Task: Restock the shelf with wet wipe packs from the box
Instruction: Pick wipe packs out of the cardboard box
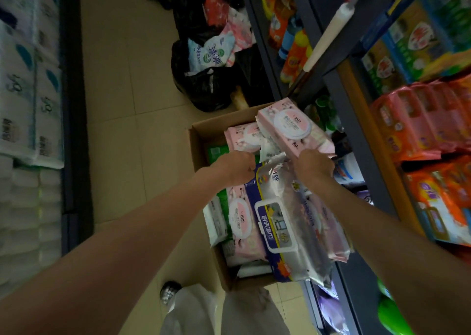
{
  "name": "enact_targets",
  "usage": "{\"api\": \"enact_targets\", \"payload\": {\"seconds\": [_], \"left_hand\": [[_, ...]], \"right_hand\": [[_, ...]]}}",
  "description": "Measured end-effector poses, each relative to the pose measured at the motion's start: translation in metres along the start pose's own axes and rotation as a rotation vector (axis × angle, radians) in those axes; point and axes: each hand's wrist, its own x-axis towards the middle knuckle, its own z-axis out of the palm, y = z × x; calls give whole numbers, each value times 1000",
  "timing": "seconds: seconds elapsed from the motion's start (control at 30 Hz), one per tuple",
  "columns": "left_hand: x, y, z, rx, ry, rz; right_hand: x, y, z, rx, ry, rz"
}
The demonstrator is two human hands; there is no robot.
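Observation:
An open cardboard box [197, 143] stands on the floor beside the shelf, holding pink wet wipe packs [242, 217] and others. Above it a blue-and-white wet wipe pack [277, 230] hangs from its top edge, with more pink packs behind it. My left hand [235, 165] grips the crumpled top edge on the left. My right hand [314, 165] grips the same bunch of packs on the right, including a pink pack [293, 128] that sticks up beyond the hands.
The dark metal shelf [354, 136] runs along the right, stocked with orange and pink packs [420, 125] and bottles. Black bags with loose packs [211, 54] lie on the tiled floor beyond the box. White tissue bundles [28, 80] fill the left shelf.

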Motion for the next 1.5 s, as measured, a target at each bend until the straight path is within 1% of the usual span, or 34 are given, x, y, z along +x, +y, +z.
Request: {"api": "enact_targets", "payload": {"seconds": [0.07, 0.2, 0.27, 0.37, 0.47, 0.5, 0.57, 0.6, 0.63, 0.67, 0.7, 0.73, 0.77, 0.8, 0.87, 0.9, 0.93, 1.0, 1.03, 1.07, 1.13, 1.2, 1.27, 1.3, 1.33, 1.37, 1.5], "left_hand": [[4, 3, 1, 8, -1, 8], [7, 6, 1, 75, 3, 19], [8, 7, -2, 103, 45, 7], [8, 6, -21, 36, 147, 2], [2, -3, -51, 28, 272, 18], [-4, -9, -61, 21, 269, 20], [-25, -22, -72, -2, 168, 32], [-37, -28, -74, -13, 131, 34], [-50, -36, -76, -42, 130, 24], [-62, -46, -75, -92, 161, 7], [-74, -59, -73, -182, 229, -15], [-90, -71, -73, -307, 312, -35], [-110, -84, -74, -453, 396, -50], [-132, -97, -74, -595, 483, -53], [-179, -116, -76, -781, 661, -103], [-201, -126, -79, -821, 757, -154], [-224, -136, -83, -822, 863, -200], [-272, -159, -98, -764, 1085, -254], [-300, -169, -107, -706, 1176, -274], [-330, -178, -116, -603, 1239, -314], [-395, -192, -129, -246, 1271, -441], [-464, -198, -133, 195, 1243, -487], [-526, -210, -124, 621, 1214, -486], [-557, -216, -117, 747, 1212, -505], [-586, -222, -108, 808, 1219, -539], [-615, -228, -100, 835, 1244, -587], [-720, -238, -67, 814, 1407, -790]], "right_hand": [[-2, -2, 4, 44, 11, -2], [-2, 5, -4, 15, 15, -86], [-2, 2, -20, 36, 29, -164], [-2, -15, -66, -6, 67, -339], [-11, -37, -118, -123, -4, -538], [-17, -43, -135, -195, -42, -611], [-32, -54, -167, -381, -76, -785], [-43, -62, -184, -489, -74, -878], [-59, -73, -201, -589, -32, -977], [-73, -87, -212, -668, 44, -1090], [-90, -102, -225, -715, 156, -1248], [-110, -119, -238, -766, 291, -1410], [-133, -137, -252, -777, 390, -1510], [-151, -159, -262, -824, 440, -1543], [-181, -202, -281, -916, 480, -1481], [-196, -219, -292, -948, 489, -1437], [-211, -235, -302, -960, 535, -1414], [-238, -266, -324, -954, 710, -1392], [-254, -280, -332, -903, 793, -1403], [-270, -294, -335, -841, 829, -1403], [-304, -325, -333, -740, 879, -1391], [-344, -357, -319, -689, 886, -1416], [-384, -389, -297, -544, 774, -1432], [-404, -403, -286, -424, 737, -1463], [-424, -417, -276, -301, 752, -1515], [-445, -430, -267, -195, 813, -1566], [-537, -481, -253, 12, 1139, -1692]]}}
